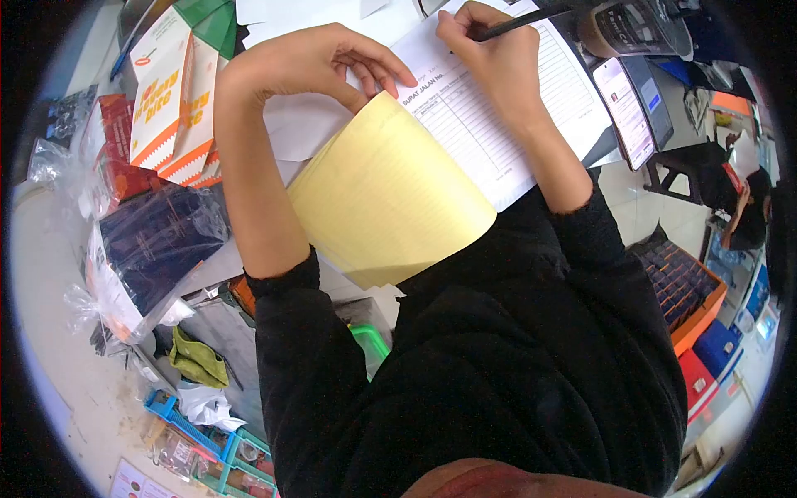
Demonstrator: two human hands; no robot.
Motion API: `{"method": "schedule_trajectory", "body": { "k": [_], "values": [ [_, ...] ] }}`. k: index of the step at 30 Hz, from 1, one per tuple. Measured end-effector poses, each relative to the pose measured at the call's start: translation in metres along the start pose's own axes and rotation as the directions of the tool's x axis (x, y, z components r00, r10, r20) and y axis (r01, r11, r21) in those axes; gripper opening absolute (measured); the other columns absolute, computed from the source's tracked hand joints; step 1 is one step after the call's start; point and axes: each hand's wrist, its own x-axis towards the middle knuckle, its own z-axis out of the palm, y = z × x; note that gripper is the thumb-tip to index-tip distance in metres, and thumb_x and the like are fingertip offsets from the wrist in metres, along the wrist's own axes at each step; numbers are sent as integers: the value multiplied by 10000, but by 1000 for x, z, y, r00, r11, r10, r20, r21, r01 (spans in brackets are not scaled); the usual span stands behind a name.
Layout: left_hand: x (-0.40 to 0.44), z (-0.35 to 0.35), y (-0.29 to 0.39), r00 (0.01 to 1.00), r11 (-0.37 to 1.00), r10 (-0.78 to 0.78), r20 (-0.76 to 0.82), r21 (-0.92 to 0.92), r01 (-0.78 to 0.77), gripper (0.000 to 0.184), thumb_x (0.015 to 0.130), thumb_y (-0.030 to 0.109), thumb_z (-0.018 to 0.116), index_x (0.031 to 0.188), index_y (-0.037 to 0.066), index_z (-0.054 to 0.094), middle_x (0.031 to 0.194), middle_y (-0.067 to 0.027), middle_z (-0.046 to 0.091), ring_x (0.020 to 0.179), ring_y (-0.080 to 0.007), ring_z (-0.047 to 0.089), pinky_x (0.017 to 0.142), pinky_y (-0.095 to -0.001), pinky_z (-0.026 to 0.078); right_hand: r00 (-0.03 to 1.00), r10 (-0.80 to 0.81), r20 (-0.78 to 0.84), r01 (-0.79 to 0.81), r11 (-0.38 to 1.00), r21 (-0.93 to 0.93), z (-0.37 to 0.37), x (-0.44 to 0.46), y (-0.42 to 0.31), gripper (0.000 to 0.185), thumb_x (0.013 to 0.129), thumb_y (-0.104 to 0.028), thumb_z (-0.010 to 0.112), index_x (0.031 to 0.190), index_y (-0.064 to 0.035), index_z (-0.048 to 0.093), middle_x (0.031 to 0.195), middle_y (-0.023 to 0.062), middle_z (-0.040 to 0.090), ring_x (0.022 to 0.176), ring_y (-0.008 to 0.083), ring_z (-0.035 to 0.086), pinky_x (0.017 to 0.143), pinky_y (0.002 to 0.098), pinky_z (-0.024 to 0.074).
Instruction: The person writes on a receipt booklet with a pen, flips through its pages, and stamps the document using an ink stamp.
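Opens between two and three o'clock onto pale, glossy floor tiles [628,195] with thin joints, lit to a soft sheen. Shows a black stool [691,159] there, standing on the tiles. Continues between three and four with an orange crate [701,317], then a blue case [716,349] near four. Curves from nine to eight into a broad off-white surface [58,340], brown-stained near eight. Includes turquoise plastic baskets [217,471] between seven and eight. Blackens around the rim.

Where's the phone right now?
In the head view, the phone lies screen up on the right side, just past the right edge of the white form and below the drink cup in the picture.
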Motion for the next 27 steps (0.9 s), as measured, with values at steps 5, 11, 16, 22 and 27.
{"method": "schedule_trajectory", "body": {
  "k": [5, 11, 16, 22, 27],
  "values": [
    [0, 0, -2, 1000, 1000, 11, 2, 10, -11, 530, 760, 63, 764, 1279, 138, 687, 1079, 31, 712, 940, -62, 606, 739, -242, 390, 999, 29, -19, -30, 998, -48, -1, -1, -5, 276, 872, -70, 662, 663, 30, 512, 587, 17, 471, 582, 79, 403, 528, 280, 375],
    [-1, 1, 5, 1000, 999, 14, -9, 31, -14, 489, 765, 71, 766, 1247, 121, 704, 1068, 25, 715, 934, -69, 608, 752, -245, 393, 995, 84, -48, -80, 993, 82, -4, 0, -5, 252, 868, -62, 653, 655, 4, 535, 589, 6, 489, 578, 62, 403, 518, 286, 371],
    [15, 5, -1, 946, 946, 303, -114, 153, -284, 305, 829, 106, 720, 1129, 56, 737, 1014, -25, 720, 939, -91, 610, 808, -272, 433, 944, 246, -218, -123, 878, 462, -11, 6, 12, 226, 874, -91, 658, 684, 5, 581, 623, 18, 540, 576, 64, 436, 515, 269, 369],
    [57, 24, -3, 901, 990, 133, -413, 91, -104, 224, 895, 175, 658, 991, -18, 720, 802, -56, 707, 709, -95, 606, 715, -294, 493, 834, 360, -419, 88, 663, 744, -22, 15, 21, 149, 927, -112, 666, 856, 11, 620, 813, 82, 637, 583, 90, 441, 498, 224, 323],
    [62, 35, 7, 831, 994, 35, -555, 105, 28, 322, 907, 348, 715, 830, 37, 746, 610, -21, 603, 587, -83, 524, 609, -244, 404, 870, 143, -471, 144, 841, 522, -30, 14, 51, 253, 908, -158, 686, 729, -24, 568, 711, 68, 629, 592, 93, 555, 547, 223, 436]
  ]
}}
